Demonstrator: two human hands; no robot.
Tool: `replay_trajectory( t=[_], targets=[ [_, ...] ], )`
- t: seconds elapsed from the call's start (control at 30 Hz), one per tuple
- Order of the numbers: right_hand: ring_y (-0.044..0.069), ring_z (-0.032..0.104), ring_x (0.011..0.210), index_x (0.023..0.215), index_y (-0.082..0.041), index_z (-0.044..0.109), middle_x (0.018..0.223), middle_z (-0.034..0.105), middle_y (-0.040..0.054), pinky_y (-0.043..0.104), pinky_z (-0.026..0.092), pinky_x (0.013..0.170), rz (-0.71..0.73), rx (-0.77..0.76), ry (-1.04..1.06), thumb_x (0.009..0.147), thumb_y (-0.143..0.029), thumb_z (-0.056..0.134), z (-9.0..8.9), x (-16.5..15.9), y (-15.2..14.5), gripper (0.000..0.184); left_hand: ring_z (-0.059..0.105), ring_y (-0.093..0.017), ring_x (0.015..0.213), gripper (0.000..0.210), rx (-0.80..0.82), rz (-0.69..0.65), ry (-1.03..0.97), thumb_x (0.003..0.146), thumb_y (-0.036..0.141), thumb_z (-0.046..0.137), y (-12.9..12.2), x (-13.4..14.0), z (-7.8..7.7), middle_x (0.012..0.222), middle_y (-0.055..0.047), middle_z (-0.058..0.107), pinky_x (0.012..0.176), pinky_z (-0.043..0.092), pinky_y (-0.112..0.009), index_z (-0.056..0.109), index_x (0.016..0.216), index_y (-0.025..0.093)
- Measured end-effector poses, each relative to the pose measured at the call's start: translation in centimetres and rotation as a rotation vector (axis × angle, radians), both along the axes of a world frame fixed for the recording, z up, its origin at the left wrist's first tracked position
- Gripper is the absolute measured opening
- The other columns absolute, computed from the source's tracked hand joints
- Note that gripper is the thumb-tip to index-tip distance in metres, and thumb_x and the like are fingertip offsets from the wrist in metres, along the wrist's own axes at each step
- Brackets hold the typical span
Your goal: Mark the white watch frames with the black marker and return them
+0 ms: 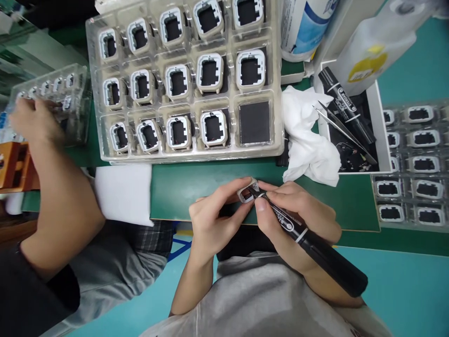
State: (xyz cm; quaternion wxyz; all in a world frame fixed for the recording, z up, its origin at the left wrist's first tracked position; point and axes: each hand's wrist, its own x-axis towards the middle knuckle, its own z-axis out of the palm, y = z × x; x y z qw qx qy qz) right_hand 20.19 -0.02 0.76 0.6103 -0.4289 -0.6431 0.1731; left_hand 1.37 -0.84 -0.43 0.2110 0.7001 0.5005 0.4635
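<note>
Between the thumb and fingers of my left hand [213, 217] is a small white watch-case-like frame [244, 195], held just above the table's front edge. My right hand [298, 213] grips a black marker pen [305, 236] near its tip. The pen's dark tip reaches the frame's upper right side; whether it touches the inside wall I cannot tell. My right fingertips are close against the frame too. Beyond my hands lies a clear plastic tray [164, 157] with rows of similar white frames, and its front right compartment [255, 123] shows only a dark pad.
A crumpled tissue [308, 135] lies beside a white box [386, 140] holding another marker [347, 105] and tweezers [345, 133]. Bottles [380, 47] stand behind. A second tray [409, 178] is at right. At left, a co-worker's hand [38, 119] reaches a tray; a white cloth [122, 192] lies between us.
</note>
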Motion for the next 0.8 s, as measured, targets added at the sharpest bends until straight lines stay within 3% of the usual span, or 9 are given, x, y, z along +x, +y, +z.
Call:
replay_trajectory(
  t=[0.4,0.63,0.8],
  targets=[
    [0.027,0.101,0.098,0.124,-0.030,0.085,0.102,0.096,0.0008,0.037,0.089,0.088,0.004,-0.048,-0.019,0.110,-0.005,0.092,0.03,-0.04,-0.44,0.030,0.101,-0.021,0.093,0.030,-0.010,0.018,0.026,0.116,0.026,0.098,-0.06,-0.24,-0.06,0.127,-0.003,0.102,0.089,0.085,-0.026,0.095,0.145,0.029],
    [0.026,0.101,0.096,0.123,-0.029,0.084,0.101,0.095,0.0007,0.034,0.088,0.088,0.021,-0.021,-0.024,0.109,-0.004,0.091,0.02,0.10,-0.43,0.030,0.101,-0.019,0.095,0.038,-0.017,0.001,-0.013,0.113,0.020,0.101,-0.06,-0.16,0.07,0.126,0.000,0.102,0.091,0.083,-0.021,0.095,0.148,0.031],
    [0.027,0.101,0.095,0.123,-0.028,0.085,0.102,0.096,0.0015,0.034,0.088,0.090,0.007,-0.038,0.006,0.104,-0.001,0.094,0.09,-0.04,-0.56,0.034,0.101,-0.020,0.094,0.032,-0.026,0.016,0.009,0.116,0.027,0.099,-0.21,-0.28,0.01,0.127,-0.002,0.102,0.090,0.084,-0.024,0.096,0.147,0.030]
  ],
)
